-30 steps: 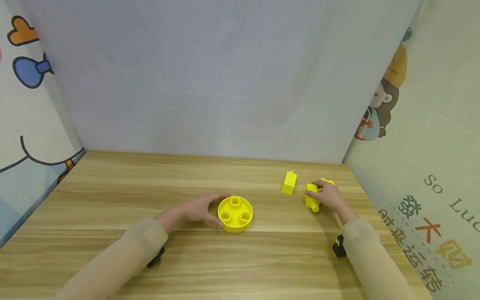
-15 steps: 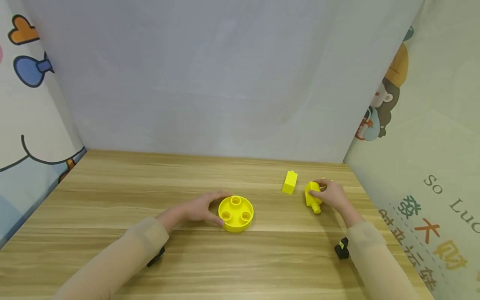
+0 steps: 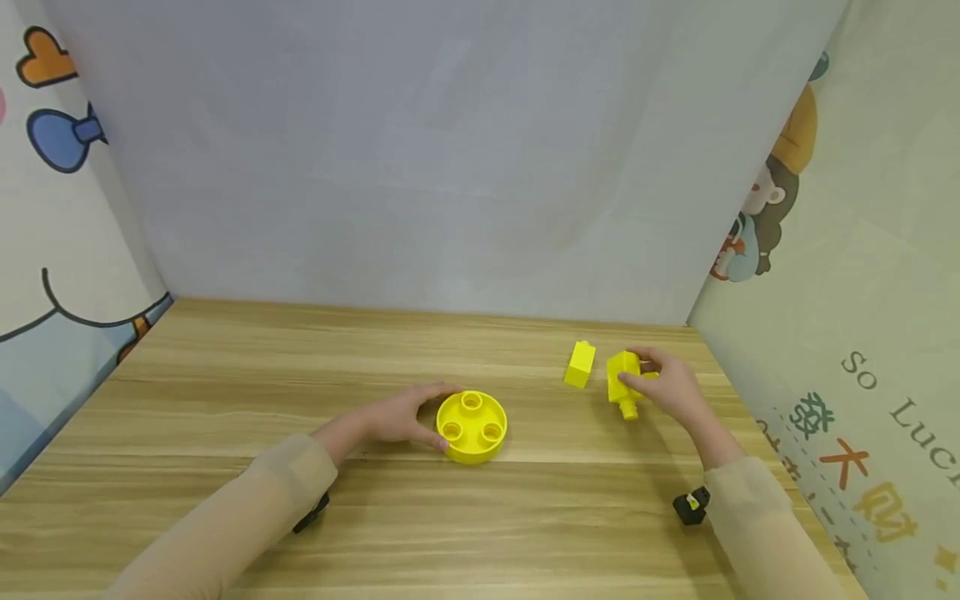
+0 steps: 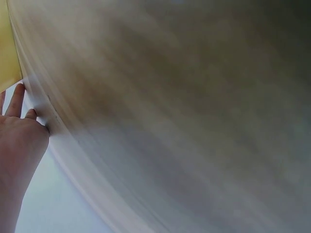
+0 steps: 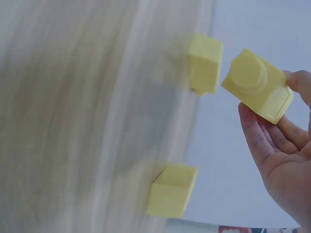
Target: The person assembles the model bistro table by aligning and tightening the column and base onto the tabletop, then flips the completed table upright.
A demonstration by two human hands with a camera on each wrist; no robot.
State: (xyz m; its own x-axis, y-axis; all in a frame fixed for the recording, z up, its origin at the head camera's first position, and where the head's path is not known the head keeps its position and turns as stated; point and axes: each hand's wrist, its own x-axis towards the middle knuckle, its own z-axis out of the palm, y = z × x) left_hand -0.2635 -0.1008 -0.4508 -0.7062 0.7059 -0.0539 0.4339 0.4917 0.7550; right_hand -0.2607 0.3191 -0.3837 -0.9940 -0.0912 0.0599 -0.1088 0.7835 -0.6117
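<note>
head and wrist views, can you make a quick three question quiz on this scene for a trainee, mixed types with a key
1. Multiple choice: how many hollow round studs stand inside the round yellow plastic dish?
A. two
B. three
C. four

2. True or false: the angular yellow plastic block with a round peg is held in the right hand.

3. Fill in: in the right wrist view, besides the held block, ___ other yellow plastic blocks show on the wood-grain table.

Key:
1. B, three
2. True
3. two
</note>
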